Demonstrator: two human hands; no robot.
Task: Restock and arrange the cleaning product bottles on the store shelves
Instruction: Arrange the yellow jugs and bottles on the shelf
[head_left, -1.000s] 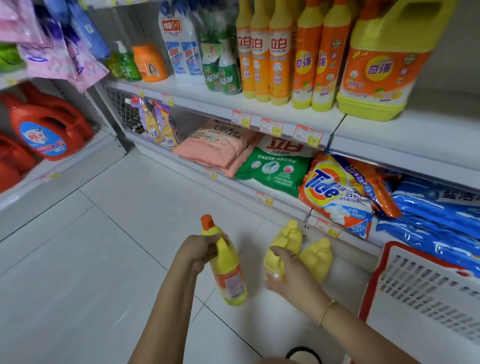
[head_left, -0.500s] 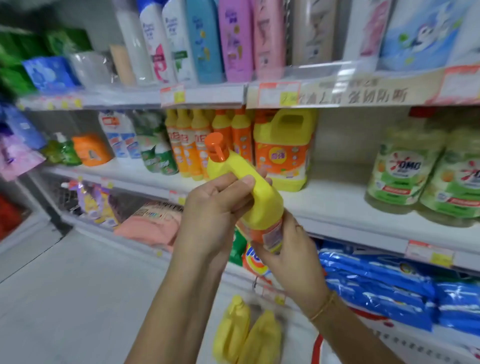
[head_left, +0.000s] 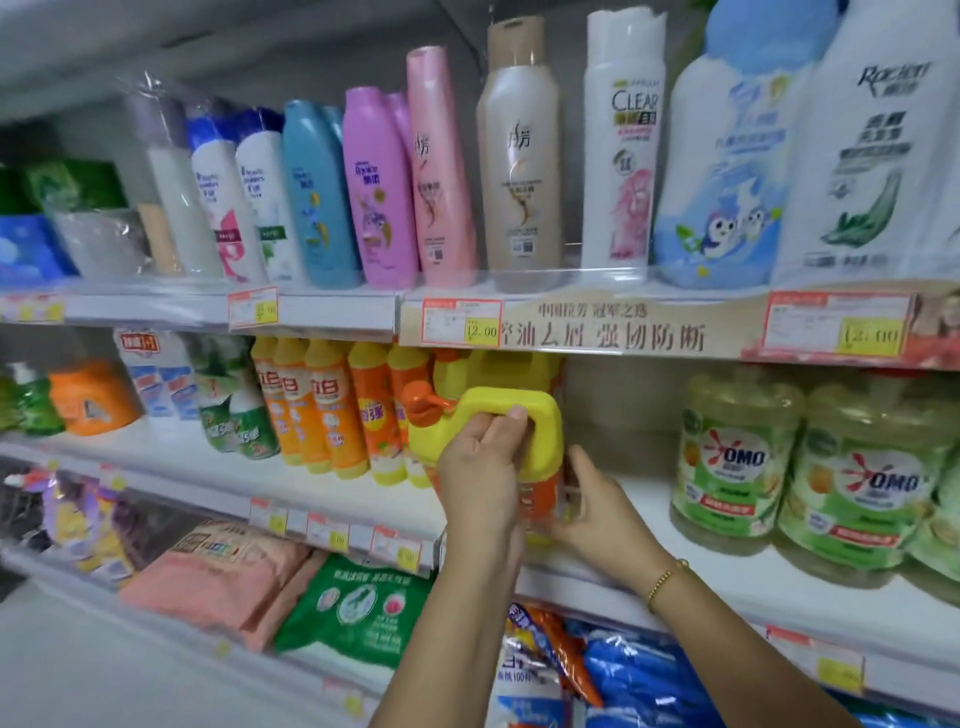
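The left hand hooks its fingers through the handle of the yellow bottle, and the right hand curls round its orange lower body; the bottle sits low over the front of the middle shelf, before a big yellow jug, between the orange dish-soap bottles and the OMO jars; whether its base touches the shelf I cannot tell; the orange cap juts left, so pushing in crooked could likely topple the slim bottles; released near the edge, it could tip off; half a second ago it was held up clear of the shelf, cap uppermost, and the spare yellow bottles on the floor were in view.
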